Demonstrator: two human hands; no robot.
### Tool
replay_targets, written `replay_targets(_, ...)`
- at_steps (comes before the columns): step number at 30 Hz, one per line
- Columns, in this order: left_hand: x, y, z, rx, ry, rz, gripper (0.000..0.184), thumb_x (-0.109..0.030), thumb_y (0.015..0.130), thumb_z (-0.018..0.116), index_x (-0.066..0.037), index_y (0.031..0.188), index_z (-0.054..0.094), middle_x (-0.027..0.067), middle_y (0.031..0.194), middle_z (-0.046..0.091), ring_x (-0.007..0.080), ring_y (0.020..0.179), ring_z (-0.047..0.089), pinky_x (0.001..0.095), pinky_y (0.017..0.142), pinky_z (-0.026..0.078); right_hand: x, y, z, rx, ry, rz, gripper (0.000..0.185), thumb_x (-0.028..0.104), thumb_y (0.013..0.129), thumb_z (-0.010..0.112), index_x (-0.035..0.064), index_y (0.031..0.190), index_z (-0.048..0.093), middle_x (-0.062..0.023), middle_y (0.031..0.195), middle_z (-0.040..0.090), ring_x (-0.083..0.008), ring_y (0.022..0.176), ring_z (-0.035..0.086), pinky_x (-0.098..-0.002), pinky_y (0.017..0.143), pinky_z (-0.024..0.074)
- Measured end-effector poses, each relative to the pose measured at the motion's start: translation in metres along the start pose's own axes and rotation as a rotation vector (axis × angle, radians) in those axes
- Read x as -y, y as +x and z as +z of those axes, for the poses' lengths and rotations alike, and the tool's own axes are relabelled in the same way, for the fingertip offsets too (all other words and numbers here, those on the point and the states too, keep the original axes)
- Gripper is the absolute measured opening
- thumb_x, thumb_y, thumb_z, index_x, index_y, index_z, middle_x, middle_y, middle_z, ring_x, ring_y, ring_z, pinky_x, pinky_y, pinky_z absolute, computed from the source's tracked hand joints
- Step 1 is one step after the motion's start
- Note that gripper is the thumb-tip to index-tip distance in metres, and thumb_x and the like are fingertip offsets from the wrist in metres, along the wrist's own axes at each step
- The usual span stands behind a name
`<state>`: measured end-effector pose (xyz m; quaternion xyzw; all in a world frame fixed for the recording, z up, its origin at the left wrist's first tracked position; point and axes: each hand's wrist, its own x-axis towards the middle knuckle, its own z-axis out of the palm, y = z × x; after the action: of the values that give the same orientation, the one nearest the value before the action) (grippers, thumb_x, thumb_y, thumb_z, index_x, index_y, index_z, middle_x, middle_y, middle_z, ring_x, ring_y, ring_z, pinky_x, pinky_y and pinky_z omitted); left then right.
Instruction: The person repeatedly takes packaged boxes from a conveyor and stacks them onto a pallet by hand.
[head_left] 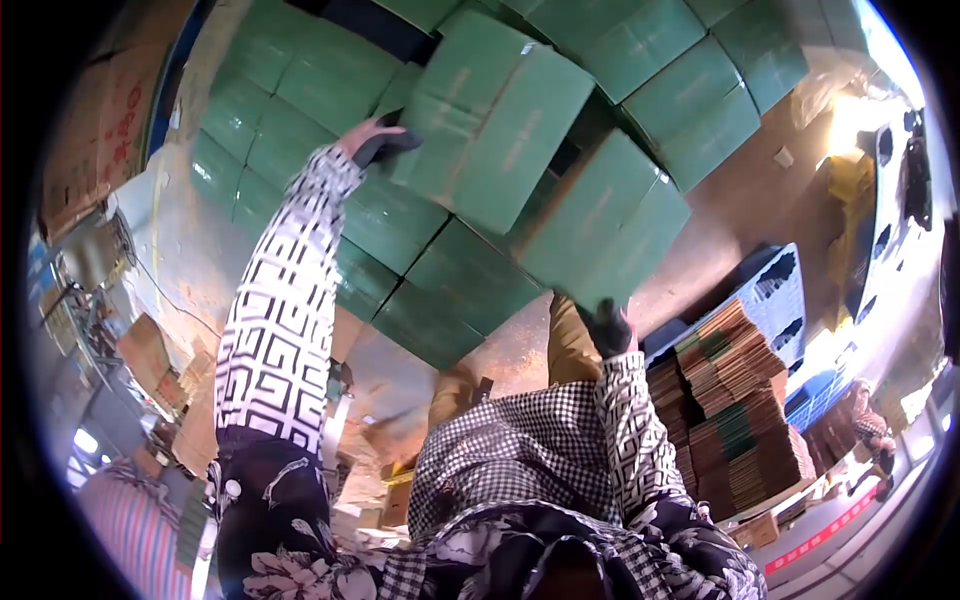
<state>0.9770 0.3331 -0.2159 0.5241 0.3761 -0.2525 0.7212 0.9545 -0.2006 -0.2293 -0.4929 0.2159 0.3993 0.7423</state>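
My left hand (385, 142), in a dark glove with bare skin showing, is at the left side of a large green carton (490, 120). Its fingers are stretched out toward the carton's side, thumb apart. My right hand (610, 328), also dark-gloved, is at the near lower edge of a second green carton (615, 220), its fingers partly hidden against that edge. Both cartons sit tilted above the layer of green cartons (465, 275) below. They lie side by side, with a dark gap between them toward the back.
More green cartons (665, 100) are packed at the back. Bundled flat cardboard (740, 420) is stacked at right beside a blue pallet (775, 290). A brown carton (100, 140) stands at far left. Another person (872, 430) is at the right edge; striped cloth (130, 530) shows lower left.
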Motion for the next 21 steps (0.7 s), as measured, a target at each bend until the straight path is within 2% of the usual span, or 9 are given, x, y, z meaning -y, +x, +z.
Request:
replay_targets(3, -0.013, 0.048, 0.041, -0.24, 0.147, -0.132, 0.065, -0.018, 0.074, 0.066, -0.003, 0.129, 0.036, 0.0101, 0.12, 0.051, 0.0175, 0.101, 0.052, 0.0295, 0.085, 0.044, -0.028, 0.051, -0.006, 0.007, -0.443, 0.002, 0.045, 0.014, 0.081, 0.06, 0.013, 0.122, 0.041, -0.0154, 0.115, 0.047, -0.0289, 0.099, 0.053, -0.0388, 0.078, 0.0493)
replay_targets(4, 0.007, 0.069, 0.029, -0.118, 0.315, 0.072, 0.072, -0.019, 0.071, 0.07, -0.007, 0.132, 0.033, 0.0103, 0.122, 0.049, 0.0166, 0.104, 0.051, 0.0291, 0.087, 0.043, -0.038, 0.063, -0.011, -0.027, -0.489, 0.047, 0.047, 0.012, 0.082, 0.058, 0.0136, 0.125, 0.039, -0.0154, 0.118, 0.046, -0.0287, 0.099, 0.053, -0.0393, 0.078, 0.0495)
replay_targets(7, 0.036, 0.085, 0.012, -0.021, 0.089, 0.223, 0.078, -0.022, 0.068, 0.074, -0.008, 0.133, 0.032, 0.0107, 0.123, 0.049, 0.0163, 0.108, 0.048, 0.0286, 0.09, 0.041, -0.016, 0.063, 0.017, -0.228, 0.023, 0.159, 0.06, 0.007, 0.085, 0.054, 0.0133, 0.135, 0.023, -0.0128, 0.124, 0.042, -0.0252, 0.104, 0.05, -0.0324, 0.084, 0.0465)
replay_targets(9, 0.035, 0.087, 0.016, -0.19, 0.605, 0.272, 0.082, -0.034, 0.07, 0.071, -0.008, 0.135, 0.028, 0.0152, 0.126, 0.046, 0.0225, 0.113, 0.046, 0.0316, 0.093, 0.039, -0.021, 0.065, 0.012, -0.188, -0.069, 0.042, 0.064, 0.006, 0.085, 0.053, 0.0119, 0.137, 0.017, -0.0117, 0.124, 0.042, -0.023, 0.106, 0.047, -0.0311, 0.087, 0.0447)
replay_targets(13, 0.037, 0.059, 0.058, -0.46, 0.831, 0.258, 0.08, -0.041, 0.071, 0.065, -0.008, 0.134, 0.027, 0.022, 0.124, 0.044, 0.0333, 0.114, 0.044, 0.0382, 0.096, 0.037, 0.03, 0.057, 0.063, -0.435, -0.355, 0.377, 0.047, 0.005, 0.086, 0.05, 0.0062, 0.13, 0.031, -0.0132, 0.115, 0.049, -0.0226, 0.096, 0.052, -0.0342, 0.076, 0.0489)
replay_targets(15, 0.059, 0.032, 0.091, -0.806, 0.749, 0.451, 0.071, -0.032, 0.07, 0.065, -0.003, 0.127, 0.034, 0.0225, 0.12, 0.044, 0.039, 0.112, 0.041, 0.0448, 0.095, 0.035, -0.019, 0.072, -0.043, -0.327, -0.692, 0.354, 0.036, 0.008, 0.088, 0.049, 0.006, 0.123, 0.041, -0.0131, 0.108, 0.054, -0.023, 0.087, 0.055, -0.0338, 0.072, 0.0489)
replay_targets(17, 0.086, -0.022, 0.121, -1.034, 0.624, 0.408, 0.067, -0.028, 0.071, 0.065, 0.0, 0.126, 0.036, 0.0222, 0.123, 0.042, 0.0372, 0.114, 0.04, 0.0425, 0.097, 0.033, 0.011, 0.058, 0.002, -0.501, -1.178, 0.344, 0.054, 0.049, 0.083, 0.052, -0.0033, 0.095, 0.061, -0.0126, 0.08, 0.063, -0.0179, 0.072, 0.055, -0.0333, 0.066, 0.0446)
replay_targets(19, 0.15, -0.092, 0.132, -1.158, 0.527, 0.536, 0.07, -0.031, 0.067, 0.068, -0.003, 0.124, 0.039, 0.0216, 0.124, 0.041, 0.0369, 0.116, 0.037, 0.0444, 0.098, 0.031, 0.009, 0.036, 0.011, -0.537, -0.827, 0.181, 0.04, 0.035, 0.086, 0.054, -0.0016, 0.101, 0.059, -0.009, 0.082, 0.063, -0.015, 0.07, 0.057, -0.0287, 0.065, 0.0469)
replay_targets(21, 0.205, -0.189, 0.117, -1.106, 0.517, 0.149, 0.064, -0.019, 0.066, 0.069, -0.001, 0.121, 0.042, 0.0208, 0.125, 0.041, 0.036, 0.115, 0.039, 0.0433, 0.097, 0.033, 0.002, 0.015, 0.019, -0.474, -0.625, -0.052, 0.037, 0.029, 0.088, 0.054, -0.0044, 0.103, 0.057, -0.0103, 0.083, 0.063, -0.0142, 0.069, 0.058, -0.0275, 0.064, 0.0484)
